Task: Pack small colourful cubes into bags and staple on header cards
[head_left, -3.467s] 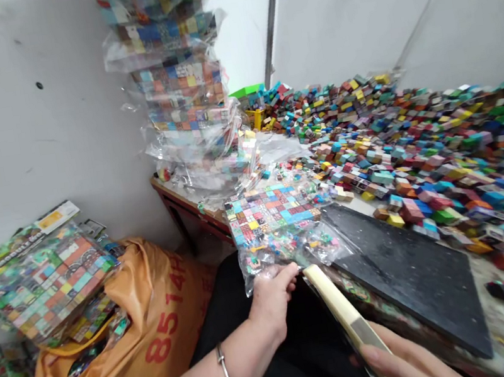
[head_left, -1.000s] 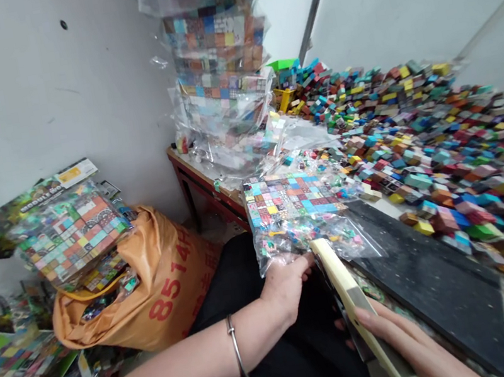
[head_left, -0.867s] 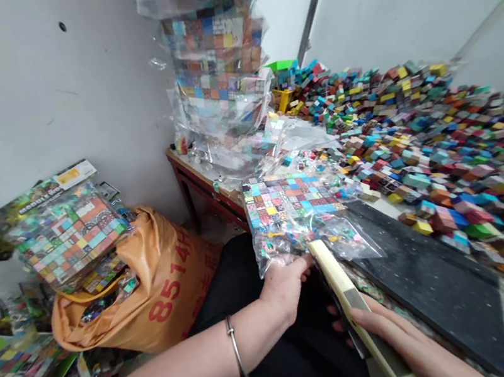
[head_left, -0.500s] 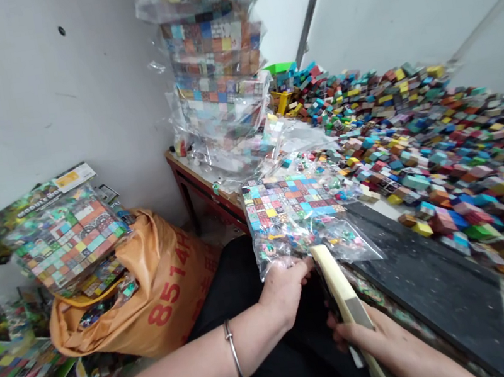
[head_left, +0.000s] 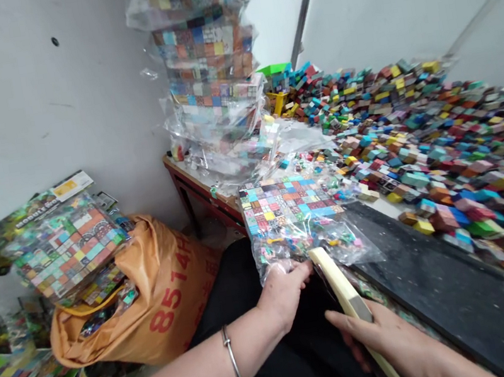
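A clear plastic bag (head_left: 302,222) lies at the table's near edge, with rows of patterned toy blocks and small loose pieces inside. My left hand (head_left: 284,295) is closed on its lower edge, thumb and fingers pinched together. The tip of a long cream and grey stapler (head_left: 338,280) rests at that same edge, just right of my left fingertips. Around the stapler's rear part is my right hand (head_left: 381,337), its thumb along the near side and its fingers partly hidden beneath.
A tall stack of bagged blocks (head_left: 210,61) stands on the table behind. Loose coloured blocks (head_left: 433,153) are heaped at right, beside a black board (head_left: 428,275). An orange sack (head_left: 170,278) holding packed sets (head_left: 69,243) with header cards is at left.
My right hand's fingers have loosened and dropped lower around the stapler, while its body stays in place. My left hand keeps its pinch on the bag. The view has shifted slightly.
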Demonstrator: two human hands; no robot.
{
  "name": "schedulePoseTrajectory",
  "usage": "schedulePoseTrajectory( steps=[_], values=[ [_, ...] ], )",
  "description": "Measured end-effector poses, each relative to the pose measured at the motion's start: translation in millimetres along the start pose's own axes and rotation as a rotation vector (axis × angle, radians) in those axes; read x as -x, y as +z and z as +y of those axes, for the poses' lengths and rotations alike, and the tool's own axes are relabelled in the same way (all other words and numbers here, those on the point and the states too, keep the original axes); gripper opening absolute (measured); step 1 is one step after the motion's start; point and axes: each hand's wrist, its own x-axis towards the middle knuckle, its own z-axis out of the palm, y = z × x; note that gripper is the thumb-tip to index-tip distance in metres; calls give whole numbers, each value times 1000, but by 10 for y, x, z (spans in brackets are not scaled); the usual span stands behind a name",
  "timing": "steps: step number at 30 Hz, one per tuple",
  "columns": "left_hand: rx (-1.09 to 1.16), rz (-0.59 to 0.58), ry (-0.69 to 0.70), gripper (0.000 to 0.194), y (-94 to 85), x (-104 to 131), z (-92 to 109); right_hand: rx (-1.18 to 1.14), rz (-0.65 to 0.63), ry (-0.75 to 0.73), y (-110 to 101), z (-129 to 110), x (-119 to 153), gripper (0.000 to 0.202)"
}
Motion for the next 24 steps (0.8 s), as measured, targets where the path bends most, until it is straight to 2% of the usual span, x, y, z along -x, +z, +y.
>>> schedulePoseTrajectory(
  steps=[13, 18, 24],
  values=[
    [-32, -17, -30, 27, -36, -24, -61, -48, -34, -22, 23, 24, -57, 15],
    [-27, -20, -14, 29, -29, -26, -38, -55, 38, -72, 31, 88, -84, 17],
    [-2, -19, -3, 30, -34, -12, -12, -45, 41, -57, 3, 66, 167, 20]
  ],
)
